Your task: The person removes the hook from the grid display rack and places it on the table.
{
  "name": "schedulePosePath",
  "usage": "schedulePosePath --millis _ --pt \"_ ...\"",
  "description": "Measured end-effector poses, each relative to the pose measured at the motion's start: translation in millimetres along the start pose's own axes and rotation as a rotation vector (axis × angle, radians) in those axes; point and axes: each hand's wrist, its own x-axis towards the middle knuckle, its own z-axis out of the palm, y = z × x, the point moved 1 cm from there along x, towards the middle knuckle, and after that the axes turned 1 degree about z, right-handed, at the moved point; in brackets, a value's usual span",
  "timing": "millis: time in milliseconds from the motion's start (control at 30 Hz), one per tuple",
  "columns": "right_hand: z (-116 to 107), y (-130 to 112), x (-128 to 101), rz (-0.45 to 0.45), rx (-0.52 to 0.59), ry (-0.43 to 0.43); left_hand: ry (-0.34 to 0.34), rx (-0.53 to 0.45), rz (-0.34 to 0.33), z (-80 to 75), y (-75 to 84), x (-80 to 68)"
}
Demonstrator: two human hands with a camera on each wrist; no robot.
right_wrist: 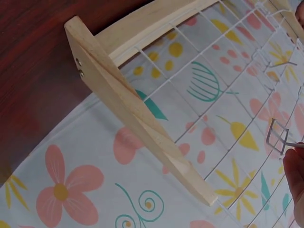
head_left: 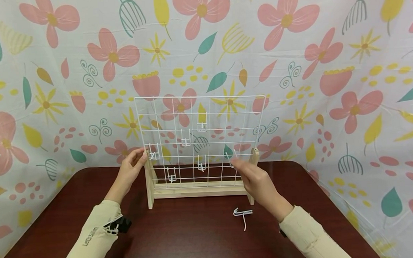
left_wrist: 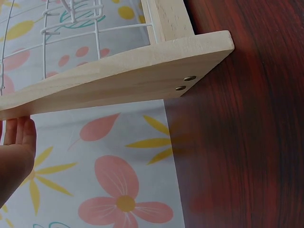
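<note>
Wire grid panel (head_left: 200, 140) upright in wooden stand (head_left: 198, 190) at the back of the table (head_left: 183, 236), both hands at it.

Left to right: left hand (head_left: 131, 167) steadies the panel's left edge, fingers look straight in the wrist view. Five hooks hang on the wires. Right hand (head_left: 254, 176) pinches a small white hook (right_wrist: 278, 134) just in front of the lower right cells, its prongs toward the grid. Spare hook (head_left: 243, 213) lies on the table, nearer the right hand.
</note>
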Motion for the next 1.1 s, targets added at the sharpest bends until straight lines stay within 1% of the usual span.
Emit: schedulePosePath --millis 267,400,567,833,1033,1100 --pt "2.9 -3.5 -5.7 -0.019 0.003 -0.047 -0.005 0.0 -0.02 -1.0 -0.2 0.4" --pt "4.5 -5.1 -9.0 -0.043 0.014 -0.058 -0.01 -0.001 -0.028 -1.4 -0.8 0.5" --pt "6.5 -7.6 -13.2 -0.072 0.014 -0.072 -0.01 -0.005 -0.024 -1.6 -1.7 0.7" --pt "8.8 -12.4 -20.0 -0.079 0.011 -0.089 0.006 -0.005 -0.008 -2.0 -3.0 1.7" --pt "9.4 -16.8 -29.3 -0.079 0.033 -0.137 0.008 -0.017 0.001 -0.5 -1.7 1.3" --pt "10.5 -18.1 -31.8 -0.088 0.033 -0.141 0.008 -0.015 -0.003 -0.1 -1.7 1.0"
